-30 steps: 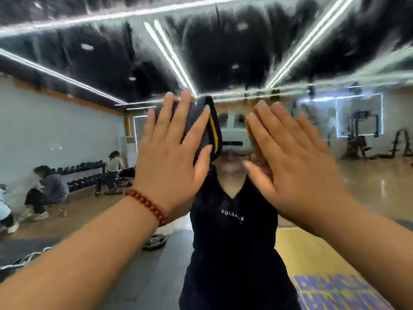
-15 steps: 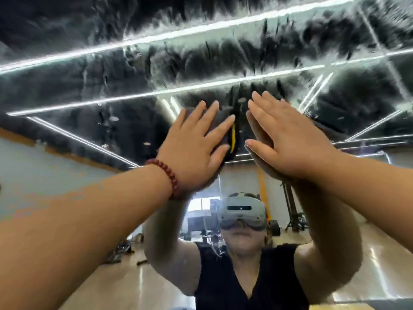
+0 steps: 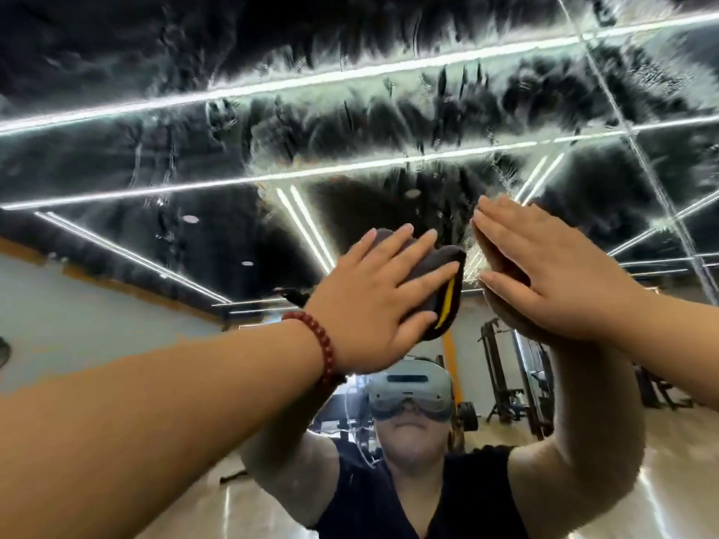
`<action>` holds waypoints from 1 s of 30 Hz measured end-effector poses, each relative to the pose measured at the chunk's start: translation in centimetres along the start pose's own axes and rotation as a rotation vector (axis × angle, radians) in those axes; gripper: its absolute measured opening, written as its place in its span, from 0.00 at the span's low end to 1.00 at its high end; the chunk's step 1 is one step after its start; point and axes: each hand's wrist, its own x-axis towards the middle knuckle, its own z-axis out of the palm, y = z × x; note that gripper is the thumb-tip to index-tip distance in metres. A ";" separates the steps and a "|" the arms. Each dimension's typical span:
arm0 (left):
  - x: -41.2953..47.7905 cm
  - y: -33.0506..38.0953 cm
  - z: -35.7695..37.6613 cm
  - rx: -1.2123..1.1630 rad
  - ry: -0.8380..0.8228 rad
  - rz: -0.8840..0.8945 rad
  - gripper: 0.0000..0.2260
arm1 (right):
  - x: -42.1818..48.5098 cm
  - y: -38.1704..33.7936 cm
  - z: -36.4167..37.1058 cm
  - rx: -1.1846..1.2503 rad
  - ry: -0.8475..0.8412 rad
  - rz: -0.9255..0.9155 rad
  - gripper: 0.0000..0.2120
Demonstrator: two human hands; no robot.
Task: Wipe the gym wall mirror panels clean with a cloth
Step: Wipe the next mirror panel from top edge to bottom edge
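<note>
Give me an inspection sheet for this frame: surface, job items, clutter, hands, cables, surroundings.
Surface: mirror streaked with smeary film across its upper part; clearer lower down.
Job's things: dark cloth with a yellow stripe, flat against the glass.
Clutter: nothing seen.
Grippers: left hand presses the cloth with straight, spread fingers; bead bracelet on that wrist. Right hand lies flat and bare on the glass beside the cloth.
Cables: a thin one, reflected, hangs from the headset.
Surroundings: all reflected: ceiling light strips, gym rack, pale shiny floor.
</note>
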 end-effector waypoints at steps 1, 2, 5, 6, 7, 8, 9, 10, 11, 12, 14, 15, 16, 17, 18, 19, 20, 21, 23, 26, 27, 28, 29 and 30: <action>0.4 -0.5 -0.2 -0.008 -0.010 -0.005 0.30 | 0.0 0.0 0.2 -0.007 0.011 0.000 0.38; 1.3 -1.8 -0.2 -0.005 -0.003 -0.068 0.31 | 0.0 0.0 0.2 -0.010 0.021 -0.001 0.38; 4.6 -5.9 -1.1 -0.035 0.028 -0.452 0.27 | -0.1 0.1 0.3 0.008 0.048 0.000 0.38; 5.3 -6.2 -1.1 -0.043 0.040 -0.537 0.26 | -0.1 0.1 0.4 0.020 0.063 0.008 0.38; 5.8 -5.6 -1.1 -0.039 0.053 -0.555 0.26 | -0.2 0.1 0.5 0.037 0.085 0.018 0.39; 5.7 -4.3 -0.8 -0.027 0.059 -0.515 0.27 | -0.2 0.2 0.5 0.061 0.109 0.027 0.39; 5.4 -2.5 -0.6 -0.020 0.052 -0.419 0.28 | -0.3 0.2 0.5 0.087 0.136 0.036 0.39; 4.8 -0.6 -0.4 -0.012 0.048 -0.287 0.29 | -0.4 0.2 0.6 0.111 0.165 0.045 0.38; 4.0 0.9 -0.3 -0.010 0.036 -0.160 0.30 | -0.5 0.3 0.6 0.130 0.193 0.053 0.38; 3.6 1.5 -0.3 0.004 0.017 -0.074 0.31 | -0.5 0.3 0.6 0.142 0.220 0.061 0.37; 4.4 -0.1 -0.8 -0.002 0.014 -0.076 0.33 | -0.5 0.3 0.3 0.145 0.232 0.070 0.36; 5.3 -1.6 -1.0 -0.003 0.024 -0.165 0.33 | -0.6 0.3 0.1 0.142 0.214 0.077 0.37; 6.2 -3.3 -1.3 -0.016 0.029 -0.294 0.32 | -0.8 0.5 -0.2 0.138 0.190 0.086 0.38; 7.2 -4.8 -1.6 -0.037 0.029 -0.427 0.30 | -1.1 0.8 -0.5 0.131 0.172 0.095 0.38; 7.8 -5.6 -1.8 -0.061 0.025 -0.529 0.28 | -1.6 1.3 -0.8 0.116 0.162 0.107 0.38; 8.3 -5.5 -1.8 -0.067 0.030 -0.571 0.26 | -2.3 1.9 -1.0 0.093 0.160 0.119 0.38; 8.6 -4.5 -1.7 -0.055 0.039 -0.548 0.26 | -3.1 2.7 -1.1 0.064 0.162 0.134 0.38; 8.5 -2.9 -1.5 -0.041 0.047 -0.472 0.26 | -4.0 3.3 -1.1 0.034 0.162 0.155 0.38; 7.8 1.2 -1.0 -0.018 0.060 -0.235 0.28 | -5.3 4.1 -0.7 -0.019 0.147 0.225 0.40; 6.7 4.1 -0.9 -0.007 0.030 -0.011 0.29 | -5.9 4.4 -0.1 -0.080 0.117 0.273 0.41; 7.2 3.5 -1.0 -0.009 0.018 -0.011 0.29 | -5.9 4.4 -0.1 -0.096 0.114 0.267 0.41; 8.0 2.5 -1.1 -0.011 0.009 -0.054 0.29 | -6.0 4.3 -0.2 -0.099 0.117 0.271 0.41; 8.9 1.4 -1.3 -0.022 0.015 -0.141 0.28 | -6.0 4.3 -0.2 -0.087 0.126 0.285 0.42; 9.8 0.3 -1.5 -0.036 0.031 -0.255 0.27 | -6.1 4.4 -0.1 -0.073 0.134 0.304 0.43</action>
